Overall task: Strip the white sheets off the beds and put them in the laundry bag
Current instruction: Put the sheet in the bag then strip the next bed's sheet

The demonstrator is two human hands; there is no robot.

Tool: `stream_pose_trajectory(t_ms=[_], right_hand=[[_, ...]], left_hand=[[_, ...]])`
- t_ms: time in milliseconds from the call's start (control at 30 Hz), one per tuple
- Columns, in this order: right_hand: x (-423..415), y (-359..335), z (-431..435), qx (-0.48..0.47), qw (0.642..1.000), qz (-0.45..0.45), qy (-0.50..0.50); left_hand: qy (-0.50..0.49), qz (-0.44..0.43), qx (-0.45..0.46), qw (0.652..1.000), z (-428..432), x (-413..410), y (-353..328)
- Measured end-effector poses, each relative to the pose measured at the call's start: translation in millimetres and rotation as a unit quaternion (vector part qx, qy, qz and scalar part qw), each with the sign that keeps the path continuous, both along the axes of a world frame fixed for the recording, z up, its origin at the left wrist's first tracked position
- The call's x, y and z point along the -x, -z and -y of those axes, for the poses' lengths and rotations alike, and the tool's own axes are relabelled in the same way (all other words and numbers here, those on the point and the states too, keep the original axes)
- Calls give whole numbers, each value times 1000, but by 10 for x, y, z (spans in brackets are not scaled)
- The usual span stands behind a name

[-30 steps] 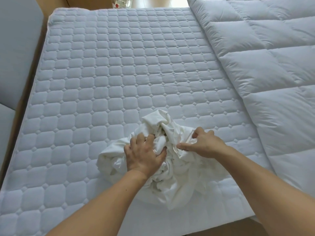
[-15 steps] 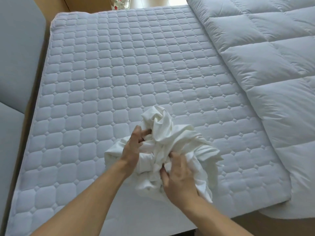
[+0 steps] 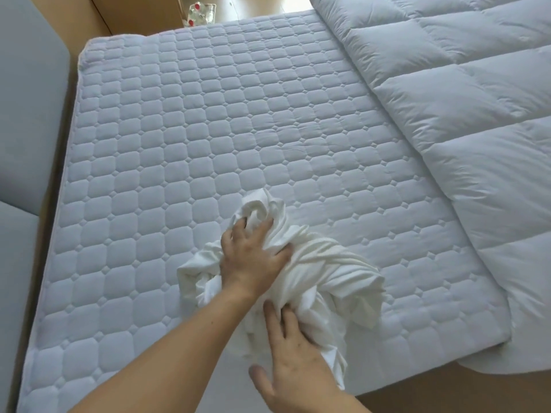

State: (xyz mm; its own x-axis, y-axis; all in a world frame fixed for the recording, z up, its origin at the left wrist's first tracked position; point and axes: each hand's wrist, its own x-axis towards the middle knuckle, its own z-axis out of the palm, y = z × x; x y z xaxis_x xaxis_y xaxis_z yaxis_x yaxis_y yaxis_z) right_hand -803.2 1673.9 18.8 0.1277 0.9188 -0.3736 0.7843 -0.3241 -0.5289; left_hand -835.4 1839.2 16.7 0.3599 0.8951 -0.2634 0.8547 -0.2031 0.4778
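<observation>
A crumpled white sheet [image 3: 322,272] lies bunched near the mattress's [image 3: 179,144] near edge. The left hand [image 3: 253,257] grips its top, fingers curled into the folds. The right hand [image 3: 295,362] presses its near side, fingers straight, thumb spread. A duvet [image 3: 462,99] lies to the right.

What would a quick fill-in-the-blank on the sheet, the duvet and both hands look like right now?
1. The bunched white sheet lies on the bare quilted ____.
2. The puffy duvet lies along the bed's ____ side.
3. The left hand grips the sheet's far end; the right hand presses its ____ end.
Missing words: mattress; right; near.
</observation>
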Motion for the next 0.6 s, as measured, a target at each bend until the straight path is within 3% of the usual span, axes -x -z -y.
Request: stream_pose_trajectory(t_ms=[67,133,200,300,367,433,500,600], right_hand=[[-249,-197,31,-60,997,-31,-40],[-535,-302,-15,-253,966,43,39],[-740,-273,-155,-314,932,103,147],[-820,-54,-465,-202,946,152,205],[-791,99,-588,-89,968,122,200],[-801,265,-597,-16,968,64,243],[-854,351,-538,15,949,8,316],[-850,388,-499,14,936,-20,351]], left_hand=[[-5,5,-49,999,51,150,83],[-24,16,-71,997,130,226,157],[-37,21,-81,996,202,239,219],[-40,18,-87,995,192,233,282],[-48,10,-85,995,147,218,303],[-73,11,-77,994,105,182,339],[-103,26,-73,992,96,139,368],[-126,62,-75,987,67,124,370]])
